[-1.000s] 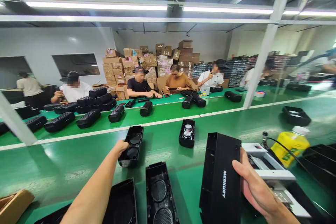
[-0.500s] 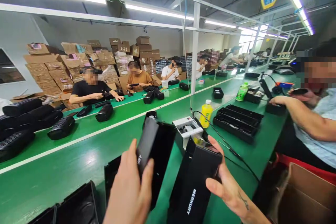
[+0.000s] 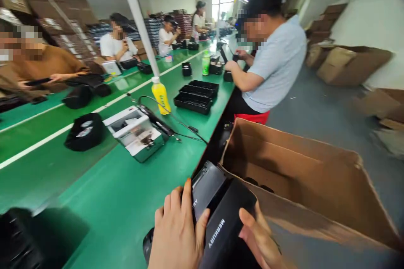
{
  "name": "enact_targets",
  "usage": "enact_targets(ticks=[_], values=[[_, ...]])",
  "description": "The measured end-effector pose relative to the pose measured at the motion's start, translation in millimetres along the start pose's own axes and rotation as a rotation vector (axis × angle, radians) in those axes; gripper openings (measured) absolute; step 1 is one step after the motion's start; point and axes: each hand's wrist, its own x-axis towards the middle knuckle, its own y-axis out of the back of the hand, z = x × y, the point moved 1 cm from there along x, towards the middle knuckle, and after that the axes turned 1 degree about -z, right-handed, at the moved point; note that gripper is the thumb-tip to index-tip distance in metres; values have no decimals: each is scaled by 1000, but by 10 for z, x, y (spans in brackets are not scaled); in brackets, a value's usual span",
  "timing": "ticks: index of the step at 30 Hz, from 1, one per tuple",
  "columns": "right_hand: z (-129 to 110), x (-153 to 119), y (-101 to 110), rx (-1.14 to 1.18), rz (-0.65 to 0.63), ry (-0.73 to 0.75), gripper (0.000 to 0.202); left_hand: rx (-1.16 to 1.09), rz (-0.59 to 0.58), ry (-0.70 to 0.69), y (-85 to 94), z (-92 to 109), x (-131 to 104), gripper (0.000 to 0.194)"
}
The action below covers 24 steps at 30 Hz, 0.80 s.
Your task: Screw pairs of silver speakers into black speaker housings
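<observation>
While left hand (image 3: 176, 229) palm-down, right hand (image 3: 261, 233) thumb-up, each grip snug around a black casing (image 3: 234, 208).

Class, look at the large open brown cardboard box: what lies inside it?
Parts of dark objects show inside the large open brown cardboard box, just past its near wall, which covers the rest of them. What they are is unclear.

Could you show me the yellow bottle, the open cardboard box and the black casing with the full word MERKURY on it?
Yellow bottle (image 3: 160, 98): head view, middle of its body.
Open cardboard box (image 3: 303, 147): head view, its far inner wall.
Black casing (image 3: 230, 217): head view, flat face beside the lettering.
</observation>
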Motion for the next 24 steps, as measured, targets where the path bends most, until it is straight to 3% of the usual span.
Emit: enact_targets(ticks=[3, 7, 11, 15, 19, 24], values=[[78, 6, 231, 73, 38, 25, 86, -36, -123, -51, -152, 202, 288, 56], [134, 29, 354, 131, 74, 72, 93, -53, -298, -84, -260, 401, 493, 56], [178, 50, 575, 172, 59, -42, 91, -54, -314, -119, -402, 454, 523, 56], [164, 130, 958, 182, -13, -202, 75, -20, -385, -187, -573, 515, 548, 55], [143, 351, 1333, 141, -66, -336, 71, 31, -444, -283, -702, 650, 586, 57], [208, 711, 1472, 98, -102, -297, 77, 109, -479, -318, -864, 776, 583, 63]])
